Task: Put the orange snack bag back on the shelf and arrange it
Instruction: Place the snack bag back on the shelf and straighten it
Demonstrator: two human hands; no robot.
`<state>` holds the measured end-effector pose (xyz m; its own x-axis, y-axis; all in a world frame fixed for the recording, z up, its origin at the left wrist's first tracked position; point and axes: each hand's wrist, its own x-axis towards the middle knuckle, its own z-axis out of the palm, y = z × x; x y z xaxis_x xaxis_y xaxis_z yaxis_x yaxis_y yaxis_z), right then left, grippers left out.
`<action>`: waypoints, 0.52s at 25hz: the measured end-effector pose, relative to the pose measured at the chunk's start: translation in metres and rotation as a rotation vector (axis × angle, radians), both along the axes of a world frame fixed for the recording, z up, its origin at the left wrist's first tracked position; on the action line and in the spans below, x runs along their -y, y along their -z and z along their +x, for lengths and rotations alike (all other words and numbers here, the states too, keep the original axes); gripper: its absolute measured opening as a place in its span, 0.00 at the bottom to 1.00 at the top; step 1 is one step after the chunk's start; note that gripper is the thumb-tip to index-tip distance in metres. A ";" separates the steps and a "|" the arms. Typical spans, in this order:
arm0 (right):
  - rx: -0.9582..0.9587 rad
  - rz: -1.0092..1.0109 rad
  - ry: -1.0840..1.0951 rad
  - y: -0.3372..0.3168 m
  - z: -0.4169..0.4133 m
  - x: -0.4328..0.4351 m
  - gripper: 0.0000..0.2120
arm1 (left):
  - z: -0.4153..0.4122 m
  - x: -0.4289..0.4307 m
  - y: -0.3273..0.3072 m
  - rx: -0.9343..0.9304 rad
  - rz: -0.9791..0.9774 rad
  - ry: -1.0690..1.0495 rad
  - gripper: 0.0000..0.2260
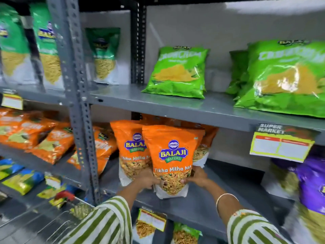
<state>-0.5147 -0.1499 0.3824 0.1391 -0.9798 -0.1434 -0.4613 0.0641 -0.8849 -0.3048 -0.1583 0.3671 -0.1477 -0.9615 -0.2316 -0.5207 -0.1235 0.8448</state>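
An orange Balaji snack bag (171, 159) stands upright on the grey middle shelf (202, 208), a little in front of other orange bags. My left hand (146, 179) grips its lower left side. My right hand (196, 176) grips its lower right side, thumb on the front. A second orange bag of the same kind (131, 148) stands just behind and to the left, touching it. More orange bags (204, 143) stand behind on the right, mostly hidden.
Green snack bags (177, 73) sit on the shelf above. A price tag (281, 145) hangs from that shelf's edge at right. Purple bags (311, 184) stand at far right. A perforated grey upright (79, 103) separates the left bay of orange bags (44, 136). A wire basket (66, 219) is at lower left.
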 end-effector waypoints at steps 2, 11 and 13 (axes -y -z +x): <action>0.048 -0.008 -0.007 0.006 -0.004 0.004 0.39 | -0.009 0.011 0.008 -0.012 -0.012 0.019 0.21; 0.123 0.110 0.043 0.025 -0.018 0.016 0.37 | -0.017 0.029 0.030 -0.037 -0.064 0.116 0.36; 0.151 0.130 0.050 0.030 -0.020 0.015 0.41 | -0.020 0.021 0.035 -0.102 -0.120 0.091 0.43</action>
